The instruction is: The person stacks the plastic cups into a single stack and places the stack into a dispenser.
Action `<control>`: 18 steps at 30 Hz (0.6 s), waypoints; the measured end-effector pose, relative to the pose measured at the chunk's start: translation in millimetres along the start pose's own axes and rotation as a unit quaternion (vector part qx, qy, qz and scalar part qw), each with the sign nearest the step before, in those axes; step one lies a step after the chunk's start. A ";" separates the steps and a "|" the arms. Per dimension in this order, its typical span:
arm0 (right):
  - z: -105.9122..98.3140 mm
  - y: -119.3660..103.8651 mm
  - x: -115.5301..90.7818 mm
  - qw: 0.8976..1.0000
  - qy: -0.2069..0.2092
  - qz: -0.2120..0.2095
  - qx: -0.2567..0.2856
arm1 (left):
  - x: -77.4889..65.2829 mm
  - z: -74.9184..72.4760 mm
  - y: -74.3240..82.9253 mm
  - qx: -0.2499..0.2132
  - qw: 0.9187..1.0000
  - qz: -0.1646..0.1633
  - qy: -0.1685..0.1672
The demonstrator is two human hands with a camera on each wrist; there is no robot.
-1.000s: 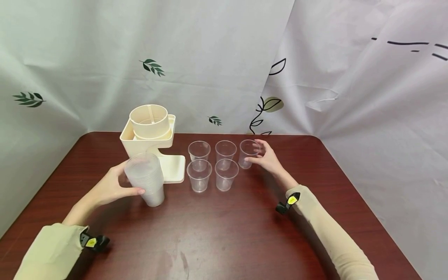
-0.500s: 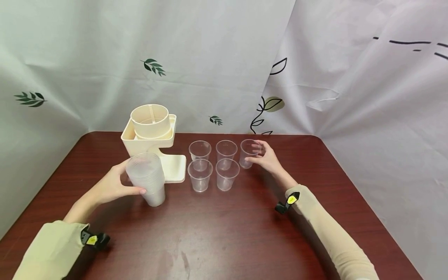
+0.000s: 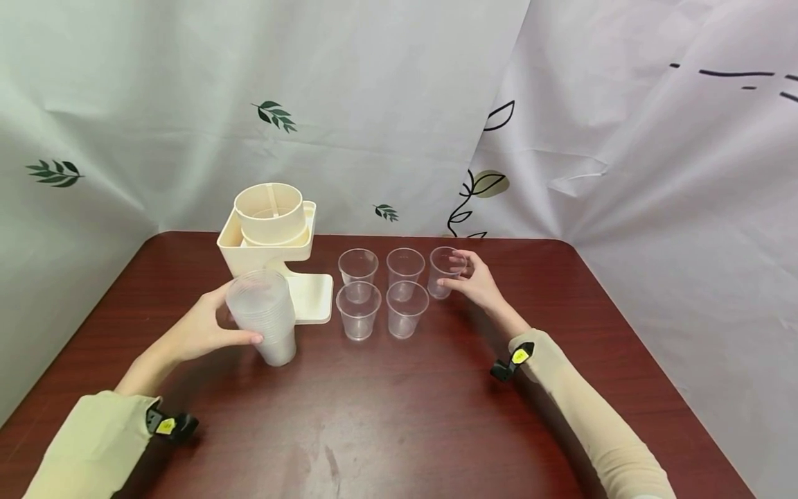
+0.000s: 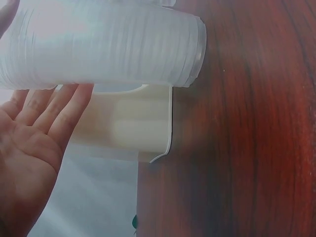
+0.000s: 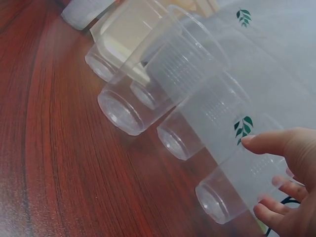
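Note:
My left hand (image 3: 202,326) grips a tall stack of clear plastic cups (image 3: 267,319), thumb on the near side and fingers round the far side. The stack leans slightly; in the left wrist view its ribbed rims (image 4: 108,44) lie against the fingertips. At the back right, my right hand (image 3: 479,283) holds a single clear plastic cup (image 3: 438,277), thumb in front and fingers seen through its wall. That cup (image 5: 222,195) stands upright on the table. To its left stand several more clear cups (image 3: 358,312) in two rows.
A cream plastic holder (image 3: 264,258) with a round cylinder on top and a flat base (image 3: 314,298) stands behind the stack. The dark red wooden table (image 3: 399,409) reaches a pale curtain (image 3: 374,104) with leaf prints at the back.
The scene has shifted very slightly in the head view. Both hands keep their hold, and the cups stand as before.

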State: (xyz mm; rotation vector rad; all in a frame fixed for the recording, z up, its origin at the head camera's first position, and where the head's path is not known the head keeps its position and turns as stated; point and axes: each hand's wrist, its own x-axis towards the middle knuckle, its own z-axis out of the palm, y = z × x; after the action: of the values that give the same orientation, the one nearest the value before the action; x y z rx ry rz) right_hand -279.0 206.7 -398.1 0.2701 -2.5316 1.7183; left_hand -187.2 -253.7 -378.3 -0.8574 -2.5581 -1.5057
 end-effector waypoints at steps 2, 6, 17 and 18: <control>0.3 0.7 0.2 1.000 0.001 -0.003 0.000 | 0.1 0.0 0.2 -0.002 1.000 -0.001 -0.001; -0.1 0.4 -0.2 1.000 0.000 -0.005 0.001 | 0.4 0.0 0.5 -0.004 1.000 -0.006 -0.002; -0.8 -12.2 -3.6 0.999 0.026 -0.006 0.019 | -0.2 0.5 1.0 -0.012 1.000 -0.007 -0.002; -0.9 -12.5 -3.6 0.999 0.026 -0.008 0.021 | -0.3 0.6 1.4 -0.012 1.000 -0.006 -0.002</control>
State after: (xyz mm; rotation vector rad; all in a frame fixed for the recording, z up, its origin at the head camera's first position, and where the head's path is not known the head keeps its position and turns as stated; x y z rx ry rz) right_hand -273.2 203.3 -386.9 0.2445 -2.4526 1.7495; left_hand -186.1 -252.8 -377.7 -0.8488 -2.5582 -1.5422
